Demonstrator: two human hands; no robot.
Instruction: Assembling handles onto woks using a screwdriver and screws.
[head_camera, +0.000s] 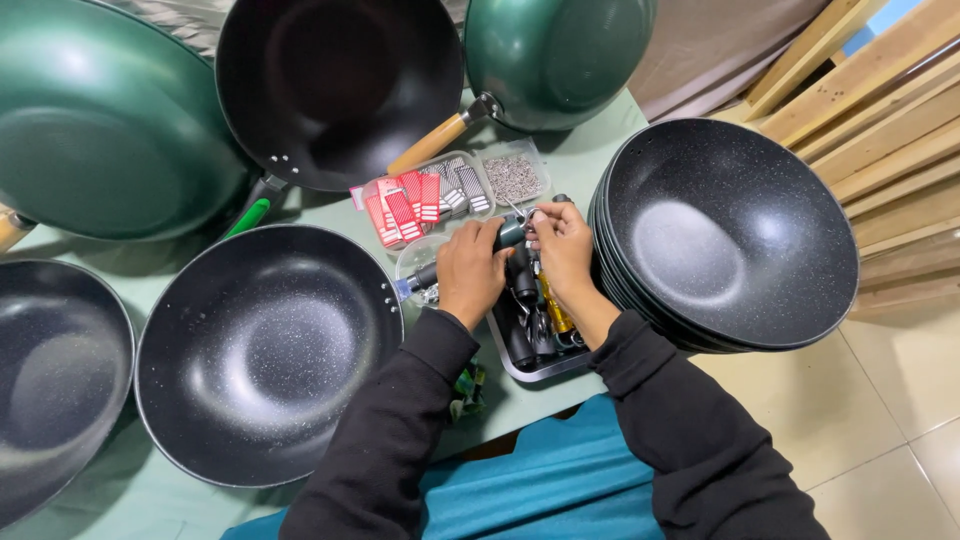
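My left hand (470, 272) grips a dark pan handle (505, 236) with a bluish tip sticking out to the left (408, 286). My right hand (563, 245) pinches a small metal part at the handle's far end. Both hands hover over a metal tray (525, 370) holding several dark handles and a yellow tool (556, 313). Directly left of my hands lies a black speckled wok (265, 350) without a handle.
A stack of black speckled woks (730, 235) stands to the right. Clear boxes hold red-and-white packets (405, 208) and small screws (512, 176). More woks, green (100, 120) and black (340, 85), crowd the pale green table (590, 155). Wooden slats (880, 110) lie at right.
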